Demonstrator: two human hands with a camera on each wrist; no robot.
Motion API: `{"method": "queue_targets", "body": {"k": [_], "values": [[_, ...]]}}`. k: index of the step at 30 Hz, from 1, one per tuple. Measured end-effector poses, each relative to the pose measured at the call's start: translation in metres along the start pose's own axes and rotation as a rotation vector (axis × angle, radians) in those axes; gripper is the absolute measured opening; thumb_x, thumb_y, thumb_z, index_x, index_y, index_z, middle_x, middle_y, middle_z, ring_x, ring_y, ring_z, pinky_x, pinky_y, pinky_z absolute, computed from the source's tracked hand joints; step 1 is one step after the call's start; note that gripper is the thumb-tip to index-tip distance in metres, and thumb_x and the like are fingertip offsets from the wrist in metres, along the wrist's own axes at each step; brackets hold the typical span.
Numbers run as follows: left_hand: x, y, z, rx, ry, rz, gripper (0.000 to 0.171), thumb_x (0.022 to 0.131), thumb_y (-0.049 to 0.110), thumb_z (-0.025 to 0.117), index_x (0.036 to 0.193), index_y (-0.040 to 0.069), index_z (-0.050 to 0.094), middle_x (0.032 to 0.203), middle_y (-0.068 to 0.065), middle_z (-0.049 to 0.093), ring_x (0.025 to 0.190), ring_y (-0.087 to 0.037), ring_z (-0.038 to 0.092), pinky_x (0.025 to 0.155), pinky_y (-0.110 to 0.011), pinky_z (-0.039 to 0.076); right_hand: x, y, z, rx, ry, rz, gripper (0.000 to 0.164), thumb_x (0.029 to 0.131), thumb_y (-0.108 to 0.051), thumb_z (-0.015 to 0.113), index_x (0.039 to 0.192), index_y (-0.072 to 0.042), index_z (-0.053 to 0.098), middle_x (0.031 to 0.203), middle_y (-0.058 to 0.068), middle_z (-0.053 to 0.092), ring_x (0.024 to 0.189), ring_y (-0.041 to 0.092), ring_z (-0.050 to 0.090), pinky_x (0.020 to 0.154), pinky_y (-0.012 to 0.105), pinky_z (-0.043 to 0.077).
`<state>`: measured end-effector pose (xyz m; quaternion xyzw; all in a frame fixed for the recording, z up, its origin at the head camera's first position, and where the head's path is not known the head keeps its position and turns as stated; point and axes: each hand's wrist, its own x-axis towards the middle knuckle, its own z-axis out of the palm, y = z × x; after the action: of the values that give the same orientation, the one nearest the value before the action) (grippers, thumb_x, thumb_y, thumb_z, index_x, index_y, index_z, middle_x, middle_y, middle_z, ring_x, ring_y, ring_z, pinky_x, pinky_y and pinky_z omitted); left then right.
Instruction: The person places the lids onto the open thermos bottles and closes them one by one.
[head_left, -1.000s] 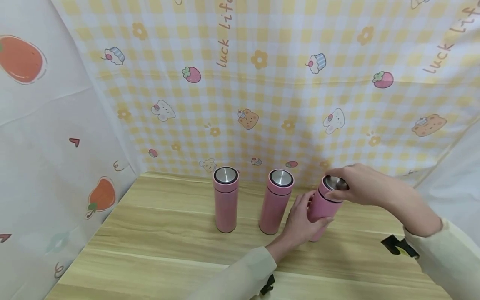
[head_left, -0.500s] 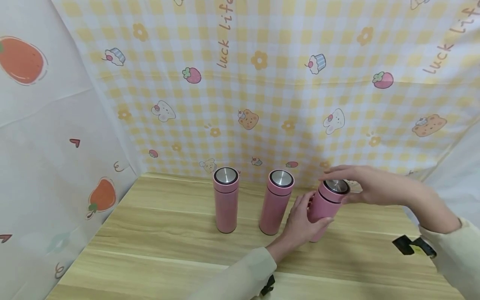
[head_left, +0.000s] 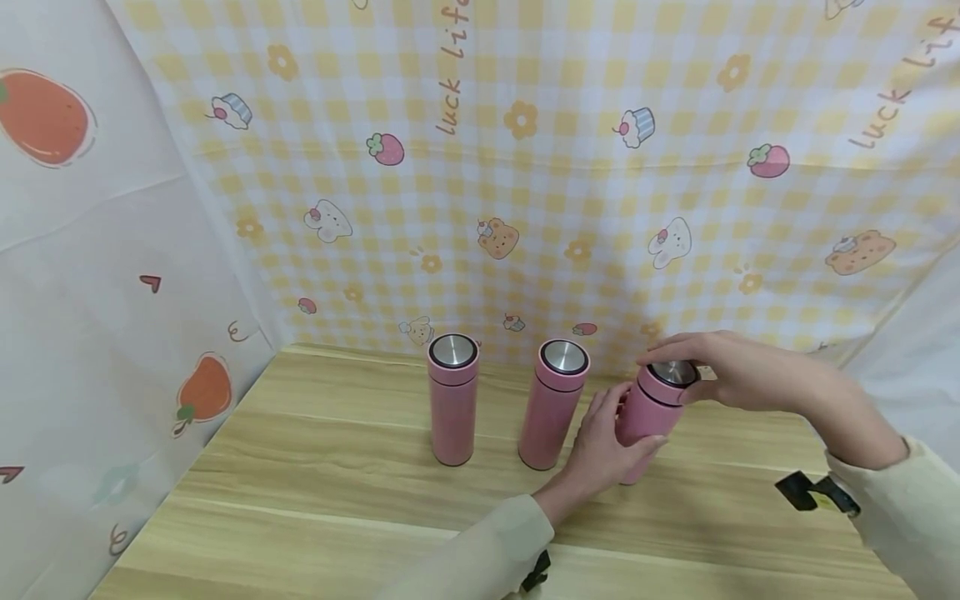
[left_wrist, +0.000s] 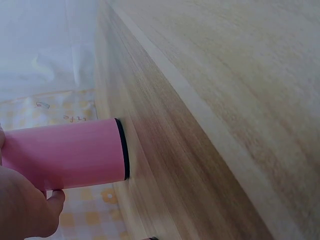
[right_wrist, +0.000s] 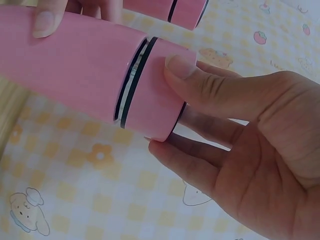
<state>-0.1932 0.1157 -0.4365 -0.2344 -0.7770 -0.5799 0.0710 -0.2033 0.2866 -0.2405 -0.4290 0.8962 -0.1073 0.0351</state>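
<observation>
A pink thermos flask [head_left: 649,417] with a steel-topped lid [head_left: 664,383] stands at the right of the row, its base on the table in the left wrist view. My left hand [head_left: 602,446] grips its body, fingers behind and thumb across the front. Around the lid my right hand [head_left: 742,371] curls, thumb on the near right side and fingers on the far side. In the right wrist view a narrow gap with a pale band [right_wrist: 131,82] shows between lid and body. Just left of my left hand stands a second pink thermos [head_left: 553,408].
A third pink thermos [head_left: 453,408] stands upright further left, its lid on. The wood-grain table [head_left: 322,467] meets a yellow checked cloth [head_left: 450,192] behind the flasks. White printed cloth [head_left: 112,333] hangs at the left.
My right hand has loosened from the lid, swung outward to the right, then set its thumb back on the lid's right side. My left hand keeps its grip on the body.
</observation>
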Motion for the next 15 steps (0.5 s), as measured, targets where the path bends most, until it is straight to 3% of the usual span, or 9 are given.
{"method": "queue_targets", "body": {"k": [10,15], "values": [[-0.0004,0.0012,0.0002,-0.001,0.005,-0.011,0.07,0.09,0.039,0.079,0.148,0.024,0.044,0.128,0.007,0.049,0.112,-0.005,0.052,0.089,-0.025,0.049,0.0012,-0.0059,0.0002,-0.005,-0.014,0.072,0.059,0.078,0.002,0.086,0.133,-0.012,0.068,0.133,0.009,0.063,0.11,0.024,0.064,0.08,0.035,0.056],[0.0,0.0012,0.0007,0.005,0.01,-0.015,0.07,0.09,0.039,0.08,0.148,0.024,0.044,0.128,0.007,0.049,0.112,-0.005,0.052,0.089,-0.026,0.049,0.0027,-0.0083,0.0002,-0.014,-0.016,0.1,0.059,0.077,0.004,0.086,0.131,-0.011,0.069,0.129,0.006,0.065,0.105,0.018,0.065,0.077,0.032,0.056]]}}
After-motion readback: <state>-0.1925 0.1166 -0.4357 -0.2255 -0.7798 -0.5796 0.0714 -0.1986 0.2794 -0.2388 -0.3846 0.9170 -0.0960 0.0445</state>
